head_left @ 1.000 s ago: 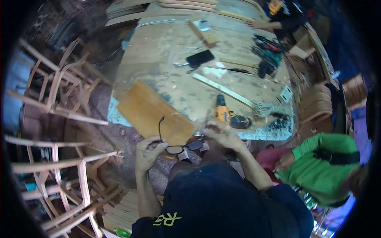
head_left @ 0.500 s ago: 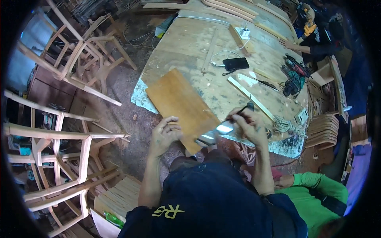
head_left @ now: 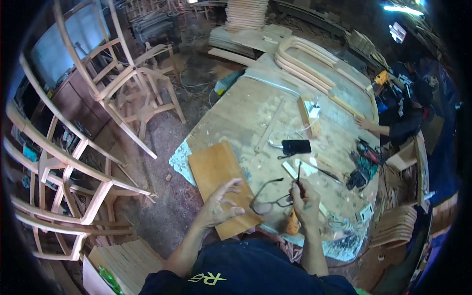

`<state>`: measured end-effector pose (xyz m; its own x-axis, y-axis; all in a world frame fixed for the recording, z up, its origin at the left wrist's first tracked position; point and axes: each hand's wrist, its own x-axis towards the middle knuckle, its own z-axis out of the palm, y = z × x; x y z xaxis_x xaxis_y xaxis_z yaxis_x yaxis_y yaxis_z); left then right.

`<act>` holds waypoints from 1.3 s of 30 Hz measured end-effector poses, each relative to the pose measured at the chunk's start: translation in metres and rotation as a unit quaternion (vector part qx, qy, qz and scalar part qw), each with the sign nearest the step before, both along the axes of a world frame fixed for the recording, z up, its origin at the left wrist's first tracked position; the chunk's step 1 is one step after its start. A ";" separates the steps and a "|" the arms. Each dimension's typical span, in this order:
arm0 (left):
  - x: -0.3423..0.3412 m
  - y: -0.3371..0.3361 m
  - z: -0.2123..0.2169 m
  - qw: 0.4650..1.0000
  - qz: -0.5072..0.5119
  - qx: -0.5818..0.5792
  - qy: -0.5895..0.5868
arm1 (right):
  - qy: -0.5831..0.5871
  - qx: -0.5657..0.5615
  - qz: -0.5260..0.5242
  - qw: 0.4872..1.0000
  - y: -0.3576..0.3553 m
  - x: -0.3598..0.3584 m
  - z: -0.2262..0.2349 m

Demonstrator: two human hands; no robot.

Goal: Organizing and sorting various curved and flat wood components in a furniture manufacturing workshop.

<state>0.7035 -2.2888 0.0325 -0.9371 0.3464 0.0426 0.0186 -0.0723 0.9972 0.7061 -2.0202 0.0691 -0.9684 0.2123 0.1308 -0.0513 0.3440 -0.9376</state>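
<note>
A pair of dark-framed eyeglasses (head_left: 286, 200) is held up in front of me, with its arms spread. My right hand (head_left: 306, 199) is closed on one side of the glasses. To the left, my left hand (head_left: 220, 206) has its fingers apart and holds nothing. Behind that hand, a flat brown wooden board (head_left: 211, 167) lies across the near left corner of the worktable (head_left: 226, 118) and overhangs its edge. An orange-bodied tool (head_left: 293, 222) shows beside my right forearm, partly hidden.
The table bears a black phone (head_left: 296, 146), a power strip (head_left: 309, 118), a tangled green tool (head_left: 361, 169), coiled cord (head_left: 341, 223) and curved wooden frames (head_left: 305, 69). Wooden chair frames (head_left: 73, 167) crowd the left. A person (head_left: 400, 115) works at the far right with a yellow drill (head_left: 381, 77).
My view has lifted toward the table's far side. The glasses have turned and come out over the board's corner. My left hand's fingers have spread. The green-sleeved person has almost left view.
</note>
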 end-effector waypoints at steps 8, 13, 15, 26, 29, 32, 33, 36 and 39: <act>-0.042 0.064 0.054 0.971 0.177 -0.078 0.139 | 0.086 0.014 0.064 0.994 0.031 -0.041 0.018; -0.060 0.059 0.067 0.980 0.109 -0.121 0.111 | 0.099 0.004 0.088 0.991 0.036 -0.043 0.046; -0.065 0.062 0.069 0.989 0.077 -0.040 0.118 | 0.114 -0.009 0.093 0.989 0.038 -0.045 0.060; -0.046 0.061 0.173 0.884 0.092 0.258 0.379 | 0.420 -0.139 0.135 0.886 0.026 -0.030 0.166; -0.032 0.062 0.202 0.857 0.100 0.287 0.417 | 0.490 -0.114 0.147 0.851 0.028 -0.026 0.193; -0.029 0.065 0.219 0.769 0.059 0.368 0.519 | 0.558 -0.079 0.238 0.791 0.033 -0.030 0.207; -0.034 0.070 0.225 0.746 0.010 0.391 0.539 | 0.554 -0.103 0.259 0.785 0.032 -0.026 0.212; -0.007 0.053 0.263 0.857 -0.079 0.271 0.431 | 0.527 -0.190 0.222 0.798 0.038 0.010 0.227; 0.017 0.046 0.243 0.820 0.103 0.282 0.487 | 0.502 -0.219 0.229 0.805 0.059 0.016 0.206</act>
